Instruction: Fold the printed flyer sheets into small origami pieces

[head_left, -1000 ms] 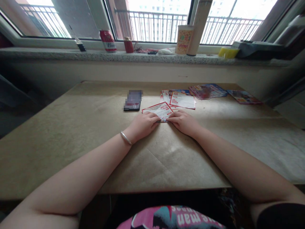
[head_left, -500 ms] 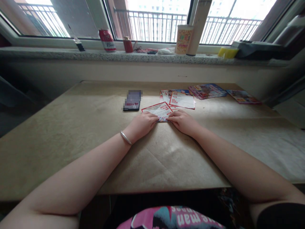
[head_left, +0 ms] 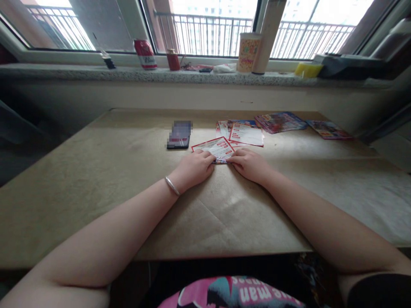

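Your left hand [head_left: 195, 166] and right hand [head_left: 249, 164] pinch the red-bordered sheet [head_left: 221, 148], long axis crosswise, far corner toward the window [head_left: 210, 32], on a beige table [head_left: 109, 162]

- Smooth, thin paper for the sheet [head_left: 215, 146]
- Polished metal for the bangle [head_left: 172, 186]
- Soft sheen and faint creases across the tabletop [head_left: 205, 214]
- Speckled, stone-like finish along the windowsill [head_left: 192, 77]

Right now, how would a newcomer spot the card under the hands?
On the tan table, look between the left hand and the right hand. The red-edged white card there lies nearest the camera, other cards beyond it. Only it has both hands on it.
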### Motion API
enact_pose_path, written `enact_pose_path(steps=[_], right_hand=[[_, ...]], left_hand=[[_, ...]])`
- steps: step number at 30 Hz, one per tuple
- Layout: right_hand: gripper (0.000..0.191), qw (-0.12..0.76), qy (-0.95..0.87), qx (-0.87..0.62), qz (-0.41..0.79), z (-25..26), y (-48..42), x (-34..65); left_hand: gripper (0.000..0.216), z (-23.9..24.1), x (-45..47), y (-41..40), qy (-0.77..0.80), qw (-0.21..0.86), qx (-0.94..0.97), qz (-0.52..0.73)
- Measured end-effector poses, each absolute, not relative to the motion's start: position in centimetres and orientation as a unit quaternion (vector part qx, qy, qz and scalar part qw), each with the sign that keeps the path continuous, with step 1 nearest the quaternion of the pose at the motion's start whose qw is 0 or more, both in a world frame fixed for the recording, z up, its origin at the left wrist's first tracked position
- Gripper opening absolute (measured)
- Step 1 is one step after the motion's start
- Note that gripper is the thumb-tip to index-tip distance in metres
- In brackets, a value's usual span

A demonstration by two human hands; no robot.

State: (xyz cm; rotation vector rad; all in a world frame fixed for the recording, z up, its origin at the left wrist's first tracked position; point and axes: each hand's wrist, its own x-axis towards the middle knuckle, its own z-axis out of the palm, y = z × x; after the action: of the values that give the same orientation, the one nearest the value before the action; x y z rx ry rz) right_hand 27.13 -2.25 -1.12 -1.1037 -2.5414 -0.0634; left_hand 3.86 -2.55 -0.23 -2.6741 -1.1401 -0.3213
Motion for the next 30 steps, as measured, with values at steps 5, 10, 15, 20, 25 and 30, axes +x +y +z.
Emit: enact_pose_path(steps=[5, 10, 15, 20, 25, 30], right_hand=[[0.025, 0.188, -0.897, -0.399, -0.013, -0.8, -2.3, 27.9], [0.026, 0.199, -0.897, -0.396, 0.005, -0.8, -2.1, 28.2], [0.025, 0.194, -0.897, -0.398, 0.003, -0.8, -2.1, 28.0], [0.026, 0.165, -0.9, -0.404, -0.011, -0.3, -2.4, 27.9], [0.029, 0.144, -0.901, -0.41, -0.018, -0.1, -2.7, 27.9], [0.028, 0.135, -0.901, -0.411, -0.032, -0.1, -2.9, 27.8]], left_hand=[[0.038, -0.2, 4.1, -3.3, -0.38, 0.115, -0.913, -0.094], [0.041, -0.4, 4.0, -3.4, -0.373, 0.118, -0.916, -0.092], [0.041, -0.5, 4.1, -3.3, -0.373, 0.124, -0.915, -0.094], [0.042, -0.5, 4.1, -3.5, -0.378, 0.112, -0.913, -0.102], [0.04, -0.3, 4.2, -3.7, -0.385, 0.095, -0.912, -0.107], [0.038, -0.3, 4.2, -3.7, -0.382, 0.093, -0.913, -0.109]])
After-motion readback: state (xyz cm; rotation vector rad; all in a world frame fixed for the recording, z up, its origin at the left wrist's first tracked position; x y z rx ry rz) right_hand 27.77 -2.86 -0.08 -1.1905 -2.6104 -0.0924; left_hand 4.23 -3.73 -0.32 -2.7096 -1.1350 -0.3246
